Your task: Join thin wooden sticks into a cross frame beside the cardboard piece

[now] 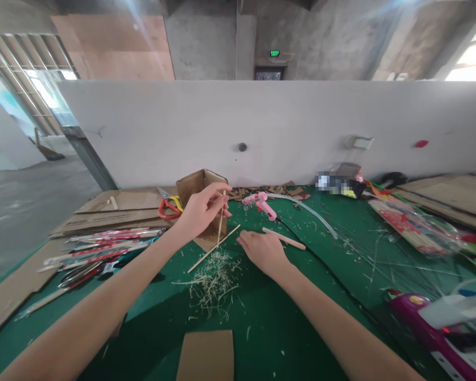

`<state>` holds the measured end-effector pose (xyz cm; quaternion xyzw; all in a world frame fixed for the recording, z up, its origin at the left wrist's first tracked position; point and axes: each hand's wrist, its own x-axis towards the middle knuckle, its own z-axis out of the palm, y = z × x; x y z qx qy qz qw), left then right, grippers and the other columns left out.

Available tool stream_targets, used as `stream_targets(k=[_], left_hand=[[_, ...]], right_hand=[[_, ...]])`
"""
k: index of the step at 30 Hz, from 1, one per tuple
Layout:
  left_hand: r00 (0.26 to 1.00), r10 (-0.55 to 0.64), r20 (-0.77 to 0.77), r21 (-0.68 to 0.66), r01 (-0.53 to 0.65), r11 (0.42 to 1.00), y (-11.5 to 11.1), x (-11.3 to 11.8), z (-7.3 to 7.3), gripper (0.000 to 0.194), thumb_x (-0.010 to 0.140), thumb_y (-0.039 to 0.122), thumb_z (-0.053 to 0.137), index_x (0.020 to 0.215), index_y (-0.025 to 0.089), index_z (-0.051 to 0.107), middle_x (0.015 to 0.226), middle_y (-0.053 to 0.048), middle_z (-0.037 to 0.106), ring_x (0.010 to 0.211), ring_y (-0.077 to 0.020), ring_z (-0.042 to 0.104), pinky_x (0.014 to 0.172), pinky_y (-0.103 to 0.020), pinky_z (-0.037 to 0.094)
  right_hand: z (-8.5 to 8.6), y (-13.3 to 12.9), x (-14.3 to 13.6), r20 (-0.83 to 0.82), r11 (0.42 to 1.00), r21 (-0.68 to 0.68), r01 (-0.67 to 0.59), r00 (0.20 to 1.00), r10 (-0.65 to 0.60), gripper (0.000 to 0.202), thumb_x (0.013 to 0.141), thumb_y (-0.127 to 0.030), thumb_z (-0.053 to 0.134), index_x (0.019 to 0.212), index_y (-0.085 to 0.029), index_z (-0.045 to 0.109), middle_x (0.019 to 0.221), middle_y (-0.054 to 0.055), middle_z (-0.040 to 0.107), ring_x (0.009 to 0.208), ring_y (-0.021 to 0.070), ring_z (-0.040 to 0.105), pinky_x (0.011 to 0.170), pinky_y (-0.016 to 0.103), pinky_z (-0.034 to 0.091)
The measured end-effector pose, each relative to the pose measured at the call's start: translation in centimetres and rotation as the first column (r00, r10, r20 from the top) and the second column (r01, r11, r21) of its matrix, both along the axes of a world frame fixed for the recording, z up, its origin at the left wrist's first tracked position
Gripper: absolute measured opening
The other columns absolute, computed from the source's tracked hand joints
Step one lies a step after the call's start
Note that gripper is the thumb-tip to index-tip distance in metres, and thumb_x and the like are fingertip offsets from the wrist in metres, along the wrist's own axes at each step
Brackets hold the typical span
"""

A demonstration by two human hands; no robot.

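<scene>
My left hand [208, 208] pinches a thin wooden stick [221, 227], which points down in front of an open cardboard box [198, 182]. Another thin stick [210, 251] slants across the green table between my hands. My right hand [262, 250] is low over the table beside that stick's upper end, its fingers bent together; whatever they may hold is hidden. A heap of fine wood shavings [216, 283] lies below both hands. Just beyond my right hand are a thicker wooden stick [287, 239] and a pink glue gun [261, 203].
Red and yellow scissors [170, 206] rest left of the box. Wrapped tools [103, 248] and cardboard sheets [14, 283] lie at the left. A cardboard piece [206, 357] is nearest me. A black cord [325, 264] runs right towards a purple power strip [432, 338].
</scene>
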<state>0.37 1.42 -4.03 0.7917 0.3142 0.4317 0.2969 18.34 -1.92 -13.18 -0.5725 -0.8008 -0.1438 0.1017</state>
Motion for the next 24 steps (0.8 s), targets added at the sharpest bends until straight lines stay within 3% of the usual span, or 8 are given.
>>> stream_targets(k=[2, 7, 9, 12, 17, 24], left_hand=[[0.999, 0.019, -0.04, 0.026, -0.018, 1.0, -0.07, -0.04, 0.03, 0.025, 0.088, 0.031, 0.043, 0.11, 0.022, 0.049, 0.074, -0.001, 0.055, 0.065, -0.0133, 0.064, 0.065, -0.026, 0.056], [0.996, 0.05, -0.068, 0.066, -0.045, 0.997, -0.04, 0.01, -0.16, 0.023, 0.088, 0.031, 0.043, 0.108, 0.023, 0.048, 0.073, 0.0, 0.055, 0.065, -0.0133, 0.064, 0.065, -0.026, 0.055], [0.997, 0.045, -0.055, 0.066, -0.041, 0.997, 0.01, 0.05, -0.26, 0.022, 0.088, 0.03, 0.043, 0.108, 0.023, 0.048, 0.073, 0.0, 0.054, 0.064, -0.0126, 0.063, 0.064, -0.026, 0.055], [0.999, 0.036, -0.027, 0.047, -0.035, 0.998, 0.04, 0.04, -0.26, 0.022, 0.088, 0.03, 0.044, 0.108, 0.023, 0.048, 0.073, 0.0, 0.054, 0.063, -0.0122, 0.063, 0.063, -0.025, 0.056], [0.999, 0.034, 0.014, 0.005, -0.034, 0.999, -0.02, -0.01, -0.01, 0.022, 0.088, 0.031, 0.045, 0.107, 0.023, 0.048, 0.074, 0.0, 0.052, 0.064, -0.0131, 0.064, 0.06, -0.025, 0.057], [0.999, 0.023, 0.036, -0.035, -0.021, 0.999, 0.07, 0.0, 0.04, 0.021, 0.087, 0.033, 0.046, 0.105, 0.021, 0.047, 0.074, 0.0, 0.052, 0.063, -0.0137, 0.064, 0.059, -0.027, 0.058]], right_hand=[[0.03, 0.04, 0.05, 0.023, 0.999, -0.047, -0.023, 0.999, 0.025, 0.04, 0.094, -0.039, 0.021, 0.086, -0.023, 0.057, 0.075, 0.002, 0.066, 0.058, 0.0118, 0.057, 0.052, 0.023, 0.025], [0.19, 0.12, 0.14, -0.011, 0.998, 0.057, -0.017, 1.0, 0.017, 0.045, 0.095, -0.039, 0.016, 0.092, -0.022, 0.057, 0.077, 0.004, 0.066, 0.063, 0.0126, 0.059, 0.054, 0.023, 0.027], [0.13, 0.19, 0.11, 0.008, 1.0, 0.023, -0.007, 1.0, 0.007, 0.043, 0.095, -0.039, 0.018, 0.09, -0.022, 0.057, 0.077, 0.004, 0.066, 0.062, 0.0123, 0.059, 0.053, 0.023, 0.026], [0.12, 0.17, 0.02, 0.037, 0.999, -0.029, -0.031, 0.999, 0.033, 0.04, 0.094, -0.038, 0.021, 0.086, -0.022, 0.056, 0.075, 0.003, 0.066, 0.059, 0.0114, 0.058, 0.051, 0.023, 0.024], [0.27, -0.17, -0.03, -0.016, 0.994, 0.087, -0.061, 0.998, 0.063, 0.043, 0.095, -0.037, 0.018, 0.089, -0.021, 0.056, 0.072, 0.003, 0.065, 0.06, 0.0118, 0.057, 0.052, 0.024, 0.021], [0.07, -0.24, -0.09, 0.011, 0.995, 0.015, -0.1, 0.995, 0.1, 0.04, 0.094, -0.039, 0.021, 0.085, -0.021, 0.056, 0.073, 0.002, 0.065, 0.058, 0.0107, 0.056, 0.05, 0.024, 0.02]])
